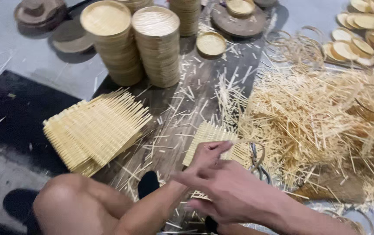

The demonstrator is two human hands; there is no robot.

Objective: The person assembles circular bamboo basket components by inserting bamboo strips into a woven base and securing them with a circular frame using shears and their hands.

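Strewn with bamboo offcuts, the dark floor mat (17,113) carries a small woven bamboo square (211,137) just past both hands — left hand (211,156) pinching its near edge, right hand (222,191) loosely curled, empty as far as shows — best held flat and gripped near the rim.

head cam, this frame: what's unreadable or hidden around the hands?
- Left hand: its grip on the woven mat is motion-blurred.
- Right hand: palm side faces away; any hold is hidden.
- Mat's near part: covered by both hands.
- Scissors: mostly behind the right hand.
- Stacked trays: rear stacks cut by the top edge.
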